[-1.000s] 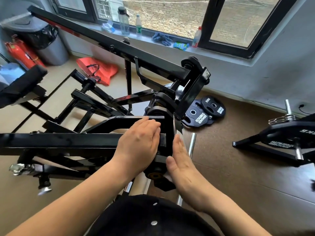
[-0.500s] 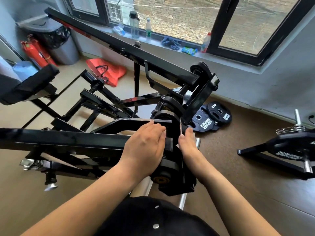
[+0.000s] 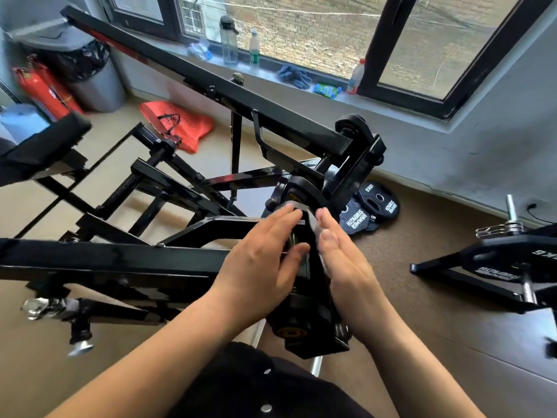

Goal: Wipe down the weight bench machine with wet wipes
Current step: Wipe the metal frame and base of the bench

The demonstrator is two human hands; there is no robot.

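Note:
The black weight bench machine (image 3: 120, 257) fills the left and middle of the view, its steel arms meeting at a pivot joint (image 3: 301, 191). My left hand (image 3: 265, 254) lies over the end of the near horizontal arm, fingers straight and reaching toward the joint. My right hand (image 3: 340, 257) stands edge-on beside the joint's side plate, fingers straight. It presses a pale grey wet wipe (image 3: 313, 226) against that plate. Most of the wipe is hidden behind the fingers.
Two black weight plates (image 3: 373, 209) lie on the brown floor by the wall. A loaded bar and its stand (image 3: 512, 257) sit at the right. An orange bag (image 3: 177, 125), a grey bin (image 3: 90, 70) and a red extinguisher (image 3: 45, 89) are at the far left. Bottles (image 3: 229, 40) stand on the sill.
My right hand has slid up the side plate with the wipe, from near the lower hub to the upper part of the joint. My left hand's fingers have straightened and reached further forward.

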